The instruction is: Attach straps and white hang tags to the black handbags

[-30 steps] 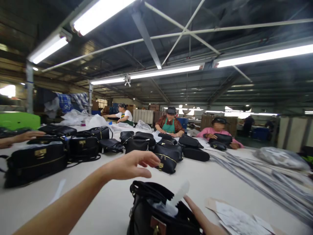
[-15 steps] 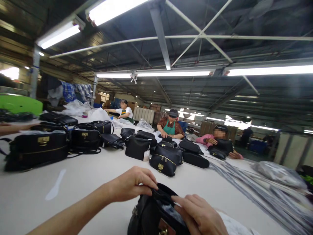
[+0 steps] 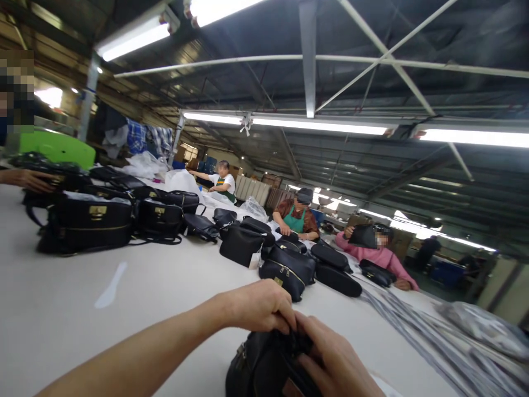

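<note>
A black handbag (image 3: 258, 364) stands at the bottom middle of the head view, its lower part cut off by the frame edge. My left hand (image 3: 262, 306) pinches the bag's top edge, fingers closed. Close against it, my right hand (image 3: 330, 358) grips the opposite side of the opening, its fingertips partly hidden at the rim. The hands nearly meet over the mouth of the bag, so its inside is mostly covered. Just beyond them sits another black bag (image 3: 287, 270) with a gold zip and clasp.
Several black bags (image 3: 93, 223) line the left of the white table (image 3: 165, 292). A white spoon-shaped piece (image 3: 111, 285) lies nearer. Grey strips (image 3: 417, 325) and a plastic-wrapped bundle (image 3: 483, 328) lie right. Co-workers sit across; another person's hand (image 3: 28, 179) touches bags at left.
My left hand has moved right along the bag's rim, and both hands have come together, covering the opening. The view has turned left. The co-worker in pink has lifted a black bag.
</note>
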The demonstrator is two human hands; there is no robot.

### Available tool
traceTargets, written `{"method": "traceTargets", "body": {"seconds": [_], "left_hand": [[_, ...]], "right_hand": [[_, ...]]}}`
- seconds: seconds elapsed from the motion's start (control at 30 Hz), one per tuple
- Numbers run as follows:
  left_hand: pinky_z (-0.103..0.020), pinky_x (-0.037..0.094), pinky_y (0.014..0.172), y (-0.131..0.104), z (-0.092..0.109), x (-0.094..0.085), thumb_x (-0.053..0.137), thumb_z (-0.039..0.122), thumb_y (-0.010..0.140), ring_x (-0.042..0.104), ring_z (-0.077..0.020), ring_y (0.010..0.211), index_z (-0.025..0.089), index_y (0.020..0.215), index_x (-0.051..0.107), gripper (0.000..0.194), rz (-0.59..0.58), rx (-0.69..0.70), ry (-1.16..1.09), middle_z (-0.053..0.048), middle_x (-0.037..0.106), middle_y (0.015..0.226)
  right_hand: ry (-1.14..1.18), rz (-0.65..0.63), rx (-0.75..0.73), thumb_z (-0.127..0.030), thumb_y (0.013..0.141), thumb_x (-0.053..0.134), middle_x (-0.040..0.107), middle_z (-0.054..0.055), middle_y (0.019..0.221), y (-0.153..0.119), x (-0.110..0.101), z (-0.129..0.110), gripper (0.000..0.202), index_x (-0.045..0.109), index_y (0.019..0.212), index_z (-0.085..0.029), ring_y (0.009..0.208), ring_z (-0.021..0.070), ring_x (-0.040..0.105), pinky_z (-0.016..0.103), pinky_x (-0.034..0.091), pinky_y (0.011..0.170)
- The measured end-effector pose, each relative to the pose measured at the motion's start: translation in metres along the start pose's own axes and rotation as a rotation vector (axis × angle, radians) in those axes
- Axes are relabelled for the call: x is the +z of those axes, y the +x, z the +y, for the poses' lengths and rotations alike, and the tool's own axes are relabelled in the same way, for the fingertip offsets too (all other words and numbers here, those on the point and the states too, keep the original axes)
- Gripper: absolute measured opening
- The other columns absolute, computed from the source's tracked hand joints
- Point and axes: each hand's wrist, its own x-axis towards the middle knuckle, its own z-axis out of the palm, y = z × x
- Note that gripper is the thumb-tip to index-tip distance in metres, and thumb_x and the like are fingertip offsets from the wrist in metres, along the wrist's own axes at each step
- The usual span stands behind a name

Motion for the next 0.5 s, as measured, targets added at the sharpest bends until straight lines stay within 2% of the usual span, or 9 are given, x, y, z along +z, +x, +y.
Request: {"method": "traceTargets", "body": {"seconds": [0.1, 0.2, 0.27, 0.33, 0.43, 0.5], "left_hand": [[-0.021, 0.047, 0.075, 0.0, -0.002, 0.005, 0.073, 0.005, 0.076, 0.063, -0.015, 0.078, 0.019, 0.088, 0.073, 0.018, 0.08, -0.084, -0.045, 0.001, 0.069, 0.079], [-0.02, 0.043, 0.063, -0.002, -0.004, 0.011, 0.079, 0.006, 0.069, 0.059, -0.0133, 0.072, 0.018, 0.087, 0.065, 0.025, 0.256, -0.184, -0.078, 0.004, 0.065, 0.076], [-0.02, 0.04, 0.061, -0.002, -0.006, 0.015, 0.081, 0.008, 0.068, 0.057, -0.0126, 0.07, 0.016, 0.076, 0.062, 0.022, 0.311, -0.162, -0.07, 0.003, 0.062, 0.074], [-0.02, 0.041, 0.064, -0.003, -0.011, 0.019, 0.082, 0.01, 0.07, 0.057, -0.0125, 0.071, 0.016, 0.069, 0.062, 0.02, 0.295, -0.104, -0.069, 0.002, 0.063, 0.073], [-0.019, 0.044, 0.068, -0.004, -0.02, 0.022, 0.08, 0.014, 0.073, 0.062, -0.0135, 0.072, 0.018, 0.072, 0.069, 0.012, 0.216, -0.037, -0.103, 0.002, 0.069, 0.075], [-0.02, 0.046, 0.072, -0.006, -0.025, 0.022, 0.075, 0.012, 0.078, 0.066, -0.0146, 0.076, 0.02, 0.077, 0.073, 0.008, 0.17, -0.008, -0.124, 0.001, 0.074, 0.078]], "right_hand": [[0.037, 0.023, 0.025, -0.013, 0.073, 0.05, 0.069, 0.005, 0.104, -0.002, 0.004, 0.002, 0.052, 0.054, 0.123, -0.023, 0.094, 0.0229, 0.065, 0.032, 0.05, 0.083], [0.119, 0.075, 0.179, -0.018, 0.074, 0.053, 0.069, 0.001, 0.091, -0.006, 0.009, 0.002, 0.044, 0.052, 0.118, -0.025, 0.074, 0.0197, 0.068, 0.029, 0.052, 0.07], [0.137, 0.081, 0.238, -0.021, 0.076, 0.055, 0.067, -0.002, 0.081, -0.007, 0.01, 0.002, 0.031, 0.054, 0.106, -0.025, 0.062, 0.017, 0.065, 0.026, 0.051, 0.062], [0.123, 0.078, 0.246, -0.022, 0.078, 0.055, 0.067, -0.003, 0.079, -0.007, 0.01, 0.001, 0.033, 0.056, 0.111, -0.024, 0.057, 0.0157, 0.064, 0.025, 0.05, 0.057], [0.076, 0.062, 0.171, -0.022, 0.078, 0.056, 0.073, 0.002, 0.094, -0.003, 0.006, 0.002, 0.052, 0.054, 0.131, -0.023, 0.075, 0.0199, 0.07, 0.027, 0.055, 0.07], [0.03, 0.058, 0.091, -0.022, 0.079, 0.056, 0.074, 0.005, 0.108, -0.001, 0.005, 0.006, 0.052, 0.058, 0.13, -0.024, 0.097, 0.0233, 0.069, 0.03, 0.054, 0.085]]}}
